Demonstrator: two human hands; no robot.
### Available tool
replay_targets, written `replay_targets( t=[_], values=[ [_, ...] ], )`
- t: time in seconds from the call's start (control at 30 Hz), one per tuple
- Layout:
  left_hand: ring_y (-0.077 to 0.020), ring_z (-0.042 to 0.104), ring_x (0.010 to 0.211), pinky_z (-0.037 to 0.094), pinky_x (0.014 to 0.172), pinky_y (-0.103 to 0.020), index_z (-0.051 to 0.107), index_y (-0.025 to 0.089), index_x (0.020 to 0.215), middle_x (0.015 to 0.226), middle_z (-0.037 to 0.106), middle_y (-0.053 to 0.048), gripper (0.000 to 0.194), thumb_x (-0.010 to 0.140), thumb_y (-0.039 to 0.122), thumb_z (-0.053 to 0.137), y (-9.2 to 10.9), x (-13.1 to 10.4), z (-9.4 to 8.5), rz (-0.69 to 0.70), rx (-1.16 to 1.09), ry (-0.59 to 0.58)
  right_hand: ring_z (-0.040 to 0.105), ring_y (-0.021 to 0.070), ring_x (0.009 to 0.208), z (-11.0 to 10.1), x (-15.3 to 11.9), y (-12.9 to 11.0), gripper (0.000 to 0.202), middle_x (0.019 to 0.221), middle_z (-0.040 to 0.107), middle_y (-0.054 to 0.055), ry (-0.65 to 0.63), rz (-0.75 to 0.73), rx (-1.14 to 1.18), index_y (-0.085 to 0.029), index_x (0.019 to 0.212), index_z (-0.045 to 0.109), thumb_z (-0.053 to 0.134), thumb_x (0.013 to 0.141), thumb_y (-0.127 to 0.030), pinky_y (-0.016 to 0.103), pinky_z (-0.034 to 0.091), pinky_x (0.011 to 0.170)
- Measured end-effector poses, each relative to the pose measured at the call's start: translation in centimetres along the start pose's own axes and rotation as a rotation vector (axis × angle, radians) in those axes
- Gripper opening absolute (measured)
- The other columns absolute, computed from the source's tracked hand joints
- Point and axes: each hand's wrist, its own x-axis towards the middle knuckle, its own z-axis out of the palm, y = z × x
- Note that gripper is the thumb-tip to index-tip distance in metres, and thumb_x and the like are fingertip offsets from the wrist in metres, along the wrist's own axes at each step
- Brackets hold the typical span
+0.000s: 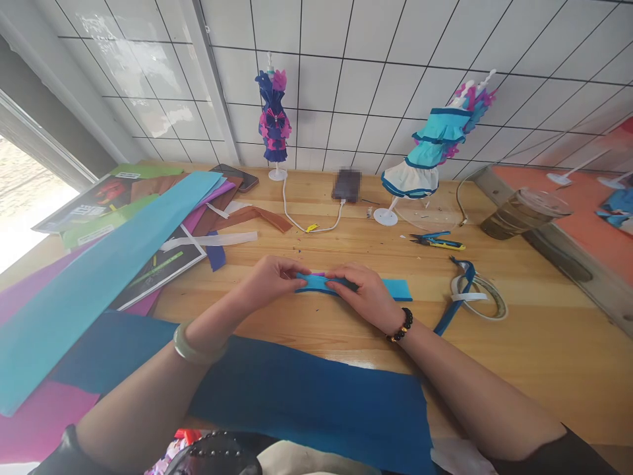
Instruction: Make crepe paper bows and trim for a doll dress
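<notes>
A folded light-blue paper strip (397, 289) with a dark blue lower edge lies across the tabletop. My left hand (274, 280) pinches its left end between thumb and fingers. Over its middle, my right hand (363, 290) grips the upper and lower edges, and its fingers hide part of the strip. A sliver of purple shows at the top edge between both hands. Nearer my body, a wide sheet of dark blue crepe-like paper (316, 389) spreads under my left forearm.
Long light-blue paper (113, 264) lies over booklets and coloured sheets on the left. Two dressed doll figures, one navy (273, 125), one turquoise (428, 152), stand at the back. On the right are snips (438, 241), a tape roll (497, 300) and a lidded cup (519, 214).
</notes>
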Motion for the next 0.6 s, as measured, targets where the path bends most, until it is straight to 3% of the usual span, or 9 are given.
replay_targets(
  t=[0.6],
  values=[
    [-0.0121,0.053,0.057,0.037,0.050,-0.021,0.070,0.019,0.084,0.067,0.065,-0.001,0.025,0.068,0.035,0.060,-0.30,-0.01,-0.18,-0.109,0.057,-0.034,0.056,0.0178,0.084,-0.34,0.20,0.16,0.022,0.087,0.065,0.005,-0.051,-0.072,-0.093,-0.021,0.089,0.063,0.043,0.089,-0.032,0.033,0.040,0.077]
  ],
)
